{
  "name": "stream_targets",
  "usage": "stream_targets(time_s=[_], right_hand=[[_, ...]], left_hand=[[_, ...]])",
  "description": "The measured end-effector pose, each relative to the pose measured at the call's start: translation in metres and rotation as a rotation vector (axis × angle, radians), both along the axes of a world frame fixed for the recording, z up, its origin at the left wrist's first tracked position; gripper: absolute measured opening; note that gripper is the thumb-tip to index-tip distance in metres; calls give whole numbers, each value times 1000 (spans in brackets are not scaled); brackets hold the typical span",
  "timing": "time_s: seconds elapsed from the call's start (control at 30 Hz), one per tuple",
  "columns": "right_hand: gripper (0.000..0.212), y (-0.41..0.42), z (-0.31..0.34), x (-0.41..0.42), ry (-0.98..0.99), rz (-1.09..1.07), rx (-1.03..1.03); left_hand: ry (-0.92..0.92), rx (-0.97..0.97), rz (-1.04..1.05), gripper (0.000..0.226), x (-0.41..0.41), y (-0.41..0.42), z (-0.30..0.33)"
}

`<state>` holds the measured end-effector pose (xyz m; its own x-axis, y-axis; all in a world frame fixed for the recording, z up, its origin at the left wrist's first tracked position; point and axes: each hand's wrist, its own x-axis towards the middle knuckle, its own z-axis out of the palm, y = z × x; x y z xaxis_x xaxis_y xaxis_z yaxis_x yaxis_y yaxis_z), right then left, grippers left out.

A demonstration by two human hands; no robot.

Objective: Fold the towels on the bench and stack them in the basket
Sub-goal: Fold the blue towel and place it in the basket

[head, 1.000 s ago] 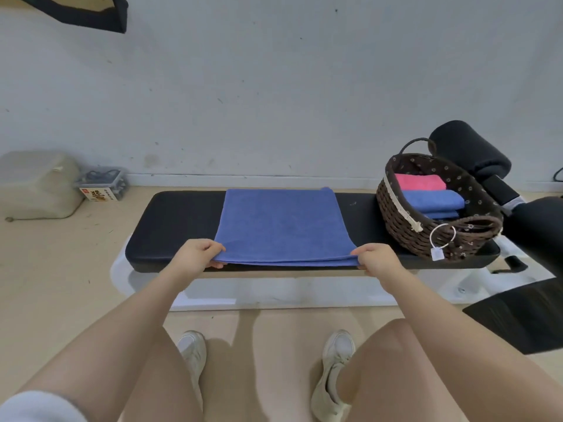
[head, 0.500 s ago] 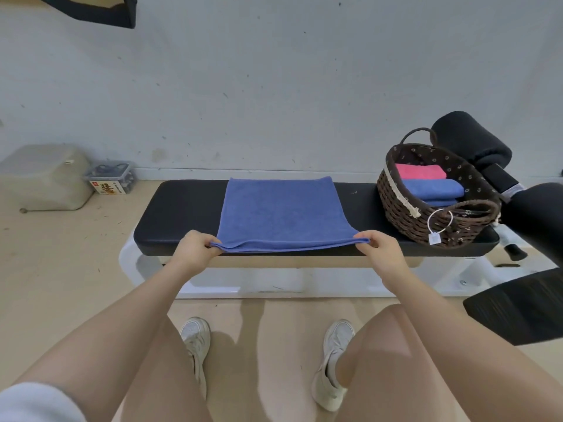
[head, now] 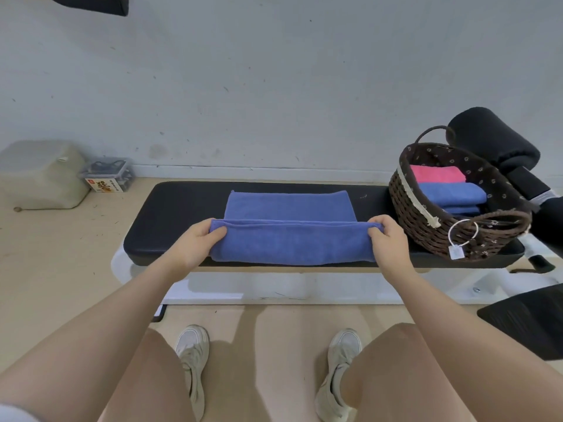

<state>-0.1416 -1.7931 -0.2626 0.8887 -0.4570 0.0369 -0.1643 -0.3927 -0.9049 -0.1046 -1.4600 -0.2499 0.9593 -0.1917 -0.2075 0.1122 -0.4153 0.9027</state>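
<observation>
A blue towel [head: 289,223] lies across the middle of the black padded bench [head: 176,214]. Its near edge is lifted and turned back over the far part. My left hand [head: 198,242] pinches the near left corner, and my right hand [head: 388,239] pinches the near right corner. At the bench's right end stands a dark wicker basket [head: 426,220] with a white tag. Inside it lie a folded pink towel [head: 437,174] and folded blue towels [head: 452,194].
A grey wall runs close behind the bench. On the floor at the left sit a pale plastic container [head: 39,175] and a small box [head: 106,175]. Black padded equipment [head: 493,141] crowds the right side. My knees and shoes are below the bench.
Both hands have lifted the towel's near edge off the bench front and carried it away from me, folding it over the far half.
</observation>
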Motion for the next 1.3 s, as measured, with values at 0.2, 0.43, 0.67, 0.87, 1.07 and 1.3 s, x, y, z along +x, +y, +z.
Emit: stream_targets(time_s=[0.2,0.43,0.67,0.87,1.07,1.3], right_hand=[[15,-12,-3,46,-22,-23,164],[16,-20,-17,104,72,-12,78],[22,-23,-31,134,236,-6,-244],[21,-23,-36,150,335,7,-423],[28,-17,-38,159,406,-56,-531],[27,-1,-32,156,412,-133,-788]], left_hand=[[-56,-128,176,24,40,-18,-5],[62,-236,247,26,102,-35,-8],[38,211,219,34,139,-43,-36],[-87,460,256,34,150,-48,-49],[-146,783,193,39,153,-57,-48],[-309,989,233,34,149,-60,-44]])
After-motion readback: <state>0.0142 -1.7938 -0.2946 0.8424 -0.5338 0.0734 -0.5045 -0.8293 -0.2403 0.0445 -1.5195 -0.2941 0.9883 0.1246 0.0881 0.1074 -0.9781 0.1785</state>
